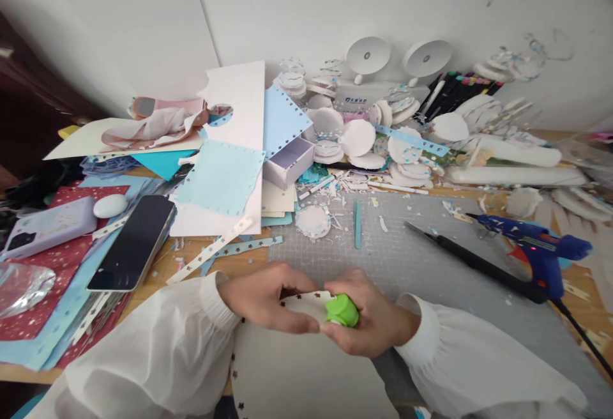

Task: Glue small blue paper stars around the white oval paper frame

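Observation:
A cream sheet of paper [306, 368] with small star-shaped holes along its left and top edges is held up near the front of the desk. My left hand [271, 297] grips its top edge, thumb in front and fingers behind. In my right hand [368, 313] is a bright green craft punch [341, 311], its fingers wrapped round it. The punch sits at the sheet's top right edge, beside the last visible star holes. Its underside and jaw are hidden. Both hands are close together, above the grey cutting mat [306, 256].
A blue glue gun [531, 237] with a lit red light and a black pen-like tool [479, 266] lie at the right. Phones, including a black one [134, 240], and papers are at the left. White paper discs [359, 138] and scraps crowd the back near a small lilac box [290, 163].

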`<act>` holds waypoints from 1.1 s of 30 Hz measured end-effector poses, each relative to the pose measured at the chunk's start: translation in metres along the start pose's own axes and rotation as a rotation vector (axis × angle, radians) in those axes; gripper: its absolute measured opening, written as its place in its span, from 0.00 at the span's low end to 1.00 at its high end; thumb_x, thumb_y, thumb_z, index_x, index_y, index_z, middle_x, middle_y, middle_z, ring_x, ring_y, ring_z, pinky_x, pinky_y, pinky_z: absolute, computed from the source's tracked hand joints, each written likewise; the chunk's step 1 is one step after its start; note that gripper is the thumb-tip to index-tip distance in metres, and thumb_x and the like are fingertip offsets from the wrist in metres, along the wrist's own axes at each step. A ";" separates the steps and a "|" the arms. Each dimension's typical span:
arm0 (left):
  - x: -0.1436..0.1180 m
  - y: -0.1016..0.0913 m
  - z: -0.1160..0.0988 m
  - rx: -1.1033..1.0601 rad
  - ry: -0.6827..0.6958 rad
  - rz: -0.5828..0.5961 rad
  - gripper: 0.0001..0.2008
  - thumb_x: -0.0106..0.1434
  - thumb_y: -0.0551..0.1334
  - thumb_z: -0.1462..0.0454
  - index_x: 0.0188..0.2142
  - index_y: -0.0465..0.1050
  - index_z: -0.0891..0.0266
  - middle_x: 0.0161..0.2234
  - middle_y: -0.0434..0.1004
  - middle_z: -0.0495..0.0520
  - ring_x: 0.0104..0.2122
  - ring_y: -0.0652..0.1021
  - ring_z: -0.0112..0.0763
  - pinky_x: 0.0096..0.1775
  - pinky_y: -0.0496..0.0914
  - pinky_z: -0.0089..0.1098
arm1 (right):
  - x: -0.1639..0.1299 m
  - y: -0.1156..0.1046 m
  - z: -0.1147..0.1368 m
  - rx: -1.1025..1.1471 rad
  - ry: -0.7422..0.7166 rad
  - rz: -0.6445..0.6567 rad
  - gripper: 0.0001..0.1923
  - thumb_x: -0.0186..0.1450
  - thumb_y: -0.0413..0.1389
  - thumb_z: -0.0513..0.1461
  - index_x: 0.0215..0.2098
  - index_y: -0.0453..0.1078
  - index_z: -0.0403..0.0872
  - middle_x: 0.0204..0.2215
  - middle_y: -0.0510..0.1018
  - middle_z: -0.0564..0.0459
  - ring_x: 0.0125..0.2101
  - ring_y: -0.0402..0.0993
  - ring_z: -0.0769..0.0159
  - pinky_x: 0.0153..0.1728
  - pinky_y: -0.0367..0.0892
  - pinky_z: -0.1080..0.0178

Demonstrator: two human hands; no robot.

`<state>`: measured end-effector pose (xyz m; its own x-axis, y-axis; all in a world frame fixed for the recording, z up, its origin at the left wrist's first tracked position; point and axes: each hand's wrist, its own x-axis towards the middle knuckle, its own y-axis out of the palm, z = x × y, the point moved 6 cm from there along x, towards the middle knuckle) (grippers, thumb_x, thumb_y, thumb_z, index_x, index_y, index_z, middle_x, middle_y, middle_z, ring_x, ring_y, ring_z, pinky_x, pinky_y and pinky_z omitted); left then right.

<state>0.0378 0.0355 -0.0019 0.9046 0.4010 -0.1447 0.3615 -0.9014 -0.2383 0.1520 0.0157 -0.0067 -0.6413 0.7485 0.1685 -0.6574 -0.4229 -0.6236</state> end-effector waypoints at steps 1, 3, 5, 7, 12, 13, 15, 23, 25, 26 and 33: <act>0.000 0.000 -0.001 0.039 -0.004 -0.025 0.13 0.57 0.62 0.57 0.31 0.72 0.68 0.20 0.60 0.45 0.20 0.60 0.21 0.21 0.55 0.22 | 0.000 0.000 0.000 -0.007 -0.002 -0.001 0.15 0.55 0.50 0.47 0.20 0.51 0.48 0.14 0.55 0.61 0.16 0.51 0.75 0.19 0.49 0.67; 0.000 -0.001 -0.002 0.104 -0.012 -0.062 0.17 0.51 0.66 0.54 0.31 0.72 0.67 0.20 0.60 0.44 0.20 0.60 0.21 0.20 0.54 0.23 | 0.000 0.000 0.000 0.008 -0.006 0.007 0.14 0.55 0.50 0.46 0.21 0.52 0.48 0.14 0.57 0.61 0.17 0.52 0.74 0.19 0.51 0.68; 0.001 -0.001 -0.003 0.124 -0.017 -0.086 0.22 0.45 0.69 0.50 0.29 0.71 0.66 0.20 0.61 0.44 0.20 0.61 0.21 0.21 0.55 0.23 | 0.001 0.001 0.000 0.042 -0.008 0.013 0.14 0.56 0.51 0.46 0.20 0.52 0.48 0.14 0.56 0.61 0.17 0.52 0.75 0.19 0.51 0.68; 0.003 -0.002 -0.004 0.127 -0.016 -0.122 0.24 0.43 0.69 0.46 0.25 0.69 0.66 0.19 0.58 0.43 0.20 0.59 0.21 0.21 0.53 0.24 | 0.003 0.002 -0.001 0.068 -0.002 0.021 0.15 0.55 0.52 0.46 0.20 0.51 0.48 0.13 0.53 0.62 0.16 0.49 0.76 0.19 0.49 0.68; 0.006 0.002 -0.004 0.142 0.090 -0.152 0.22 0.55 0.63 0.49 0.21 0.62 0.65 0.18 0.52 0.43 0.19 0.56 0.21 0.22 0.51 0.26 | 0.005 0.004 -0.004 0.080 0.063 0.050 0.18 0.54 0.52 0.48 0.19 0.48 0.48 0.13 0.50 0.63 0.15 0.45 0.77 0.17 0.45 0.68; 0.006 0.003 -0.004 0.128 0.120 -0.145 0.21 0.57 0.62 0.51 0.21 0.61 0.65 0.18 0.52 0.43 0.19 0.56 0.20 0.22 0.51 0.26 | 0.005 0.004 -0.004 0.075 0.064 0.044 0.19 0.54 0.52 0.48 0.19 0.48 0.48 0.13 0.50 0.63 0.15 0.45 0.77 0.17 0.45 0.68; 0.005 0.006 -0.004 0.088 0.160 -0.135 0.19 0.59 0.62 0.54 0.21 0.59 0.65 0.18 0.53 0.43 0.19 0.57 0.20 0.22 0.51 0.26 | 0.005 0.002 -0.002 0.049 0.051 0.023 0.19 0.54 0.52 0.48 0.19 0.47 0.49 0.13 0.50 0.63 0.15 0.45 0.77 0.17 0.44 0.68; 0.008 0.007 -0.004 0.019 0.147 -0.149 0.25 0.55 0.64 0.52 0.16 0.55 0.64 0.16 0.50 0.43 0.19 0.54 0.20 0.21 0.49 0.26 | 0.004 0.002 0.005 -0.014 -0.048 0.009 0.18 0.54 0.52 0.46 0.20 0.46 0.49 0.14 0.51 0.63 0.16 0.45 0.75 0.19 0.44 0.66; 0.009 0.004 -0.003 -0.015 0.126 -0.177 0.27 0.51 0.67 0.50 0.15 0.53 0.64 0.16 0.46 0.41 0.19 0.51 0.19 0.21 0.47 0.27 | 0.005 0.001 0.005 0.004 -0.052 -0.004 0.18 0.53 0.53 0.46 0.20 0.46 0.49 0.14 0.50 0.63 0.16 0.45 0.75 0.19 0.44 0.66; 0.009 0.002 -0.003 -0.036 0.116 -0.185 0.28 0.49 0.68 0.50 0.15 0.53 0.65 0.16 0.45 0.41 0.19 0.51 0.19 0.21 0.46 0.27 | 0.005 0.001 0.005 0.014 -0.049 -0.013 0.19 0.54 0.53 0.46 0.20 0.45 0.49 0.14 0.49 0.63 0.16 0.45 0.75 0.19 0.44 0.66; 0.005 0.003 0.001 -0.141 0.040 -0.048 0.17 0.54 0.66 0.60 0.19 0.61 0.67 0.17 0.54 0.43 0.19 0.58 0.19 0.20 0.51 0.23 | 0.003 -0.008 0.000 -0.036 -0.017 -0.102 0.18 0.53 0.54 0.45 0.20 0.47 0.48 0.14 0.49 0.63 0.16 0.46 0.76 0.19 0.44 0.66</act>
<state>0.0429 0.0347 -0.0041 0.8929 0.4398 -0.0971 0.4300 -0.8965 -0.1064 0.1548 0.0213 -0.0009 -0.5786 0.7778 0.2453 -0.7050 -0.3258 -0.6299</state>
